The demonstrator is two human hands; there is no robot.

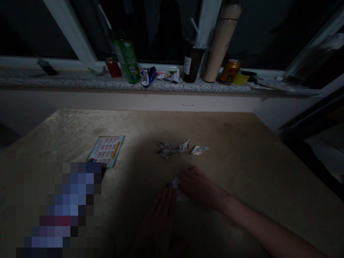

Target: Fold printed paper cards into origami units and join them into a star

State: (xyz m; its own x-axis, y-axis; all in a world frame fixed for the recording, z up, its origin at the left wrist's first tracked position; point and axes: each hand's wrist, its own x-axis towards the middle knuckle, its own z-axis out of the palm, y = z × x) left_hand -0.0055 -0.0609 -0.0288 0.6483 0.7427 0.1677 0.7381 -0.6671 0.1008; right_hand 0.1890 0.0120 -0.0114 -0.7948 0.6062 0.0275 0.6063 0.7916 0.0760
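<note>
A small piece of folded printed paper (182, 195) lies on the table between my hands. My left hand (160, 205) rests on its left side, fingers stretched out flat. Curled over the upper right part of the paper is my right hand (194, 184), its fingers closed and partly hiding it. Beyond the hands, a folded paper shape with several points (166, 149) sits close to another pointed folded paper (184, 146). A third, kite-like folded paper (199, 150) lies to their right. The hands are in deep shadow, so fine folds cannot be made out.
A printed card booklet (106, 149) lies on the wooden table (236, 143) at left, beside a blurred-out device (70, 204). Along the stone windowsill (161, 86) stand a green bottle (127, 61), a dark cup with straw (192, 64), a tall tumbler (221, 43) and an orange can (230, 71).
</note>
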